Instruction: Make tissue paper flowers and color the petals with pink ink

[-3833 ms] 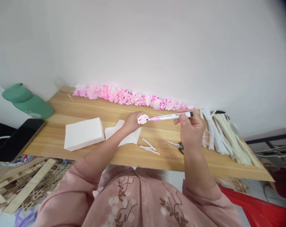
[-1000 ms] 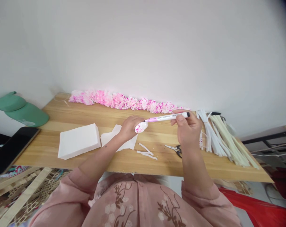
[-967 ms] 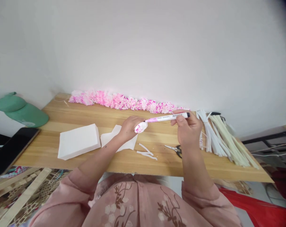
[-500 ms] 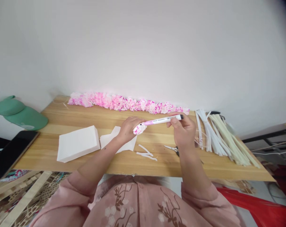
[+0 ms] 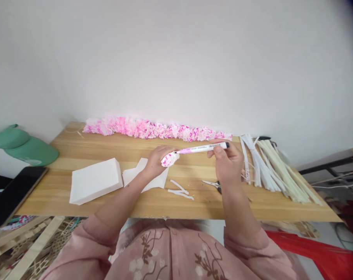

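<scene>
A small white paper flower (image 5: 169, 159) with magenta spots is pinched in my left hand (image 5: 156, 161), over the middle of the table. My right hand (image 5: 227, 159) grips a white and pink marker pen (image 5: 199, 149) near its black end. The pen points left, its tip at the flower's upper right edge. Below the left wrist lie white paper sheets (image 5: 157, 179) beside a thick stack of white paper (image 5: 96, 181). Thin white strips (image 5: 180, 190) lie below the flower. Small scissors (image 5: 211, 183) rest by my right wrist, their handles partly hidden.
Along the wall runs a row of pink and white paper flowers (image 5: 147, 128). At the right lie bundles of white strips (image 5: 259, 165) and cream strips (image 5: 284, 171). A green cap (image 5: 24, 144) and a black phone (image 5: 15, 194) are at the left. The wooden table (image 5: 106, 146) ends near my body.
The flower has shifted slightly left and shows a little differently. The marker has moved slightly right and down, its tip still by the flower. The view has tilted a little.
</scene>
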Available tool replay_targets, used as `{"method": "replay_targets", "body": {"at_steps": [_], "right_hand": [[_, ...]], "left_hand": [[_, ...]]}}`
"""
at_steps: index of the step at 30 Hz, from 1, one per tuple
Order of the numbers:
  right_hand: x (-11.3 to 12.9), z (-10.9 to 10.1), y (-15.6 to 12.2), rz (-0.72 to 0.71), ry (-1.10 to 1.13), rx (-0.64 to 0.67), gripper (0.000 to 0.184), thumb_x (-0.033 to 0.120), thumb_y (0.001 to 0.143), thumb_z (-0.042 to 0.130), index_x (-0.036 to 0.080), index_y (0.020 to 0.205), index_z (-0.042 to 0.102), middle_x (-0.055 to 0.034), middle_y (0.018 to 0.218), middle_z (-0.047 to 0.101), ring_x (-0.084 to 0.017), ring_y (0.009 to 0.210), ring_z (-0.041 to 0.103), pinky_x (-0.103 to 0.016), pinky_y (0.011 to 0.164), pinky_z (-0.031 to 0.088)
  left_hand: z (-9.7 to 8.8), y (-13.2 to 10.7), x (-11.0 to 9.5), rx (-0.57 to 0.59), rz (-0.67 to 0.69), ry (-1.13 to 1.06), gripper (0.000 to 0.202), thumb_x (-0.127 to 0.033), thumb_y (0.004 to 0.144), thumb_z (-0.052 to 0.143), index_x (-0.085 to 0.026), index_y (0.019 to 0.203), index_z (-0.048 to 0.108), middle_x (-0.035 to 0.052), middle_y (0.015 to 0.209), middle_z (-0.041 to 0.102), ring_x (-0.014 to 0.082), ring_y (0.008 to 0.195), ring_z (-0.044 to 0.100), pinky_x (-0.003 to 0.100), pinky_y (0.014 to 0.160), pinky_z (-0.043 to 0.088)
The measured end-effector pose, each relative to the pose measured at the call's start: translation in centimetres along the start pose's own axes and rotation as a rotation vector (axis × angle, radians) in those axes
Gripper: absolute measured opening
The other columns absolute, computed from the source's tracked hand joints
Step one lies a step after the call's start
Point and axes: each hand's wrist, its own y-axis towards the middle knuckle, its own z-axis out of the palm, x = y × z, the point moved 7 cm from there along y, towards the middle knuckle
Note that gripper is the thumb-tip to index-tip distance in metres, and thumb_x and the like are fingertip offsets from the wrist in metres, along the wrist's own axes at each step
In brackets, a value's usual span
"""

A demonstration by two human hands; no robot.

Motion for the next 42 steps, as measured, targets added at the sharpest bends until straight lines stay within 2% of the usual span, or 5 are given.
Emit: {"method": "replay_targets", "body": {"at_steps": [12,18,23,26,42], "right_hand": [[-0.9,0.7,0.0,0.038,-0.023,0.035,0.015,0.037,0.081,0.069,0.024,0.088,0.072,0.0035,0.063,0.059,-0.009,0.056,0.053,-0.023,0.054,0.044],[-0.8,-0.9,1.1,-0.005,0.069,-0.088,0.022,0.043,0.081,0.067,0.023,0.088,0.071,0.0039,0.057,0.056,-0.011,0.055,0.053,-0.025,0.055,0.043],[-1.5,-1.0,1.2,-0.005,0.067,-0.077,0.027,0.048,0.077,0.069,0.023,0.087,0.069,0.0027,0.063,0.058,-0.012,0.055,0.055,-0.027,0.053,0.044],[-2.5,-0.8,0.9,0.009,0.092,-0.082,0.028,0.049,0.076,0.07,0.023,0.086,0.068,0.0022,0.067,0.061,-0.012,0.055,0.055,-0.027,0.053,0.045],[-4.3,-0.6,0.1,0.064,0.102,-0.037,0.025,0.045,0.077,0.07,0.023,0.088,0.07,0.0022,0.064,0.062,-0.012,0.056,0.056,-0.026,0.054,0.046]], "left_hand": [[0.0,0.0,-0.2,-0.017,0.032,-0.012,0.016,-0.022,0.086,0.063,-0.016,0.099,0.069,0.0078,0.087,0.071,0.0185,0.08,0.065,0.032,0.075,0.048],[-0.1,-0.1,0.4,0.009,-0.042,-0.087,0.027,-0.015,0.081,0.062,-0.019,0.107,0.069,0.0078,0.095,0.072,0.0204,0.087,0.066,0.034,0.078,0.051],[-0.6,-0.3,1.1,-0.064,-0.16,-0.196,0.028,-0.019,0.079,0.067,-0.019,0.106,0.07,0.0088,0.099,0.072,0.0209,0.088,0.067,0.034,0.079,0.053],[-0.5,-0.3,1.1,-0.043,-0.201,-0.22,0.028,-0.022,0.08,0.066,-0.018,0.107,0.07,0.0092,0.098,0.071,0.0206,0.086,0.067,0.034,0.077,0.053],[-0.3,-0.2,0.5,-0.013,-0.159,-0.193,0.025,-0.023,0.08,0.065,-0.017,0.104,0.069,0.0061,0.083,0.068,0.0169,0.074,0.063,0.03,0.068,0.05]]}}
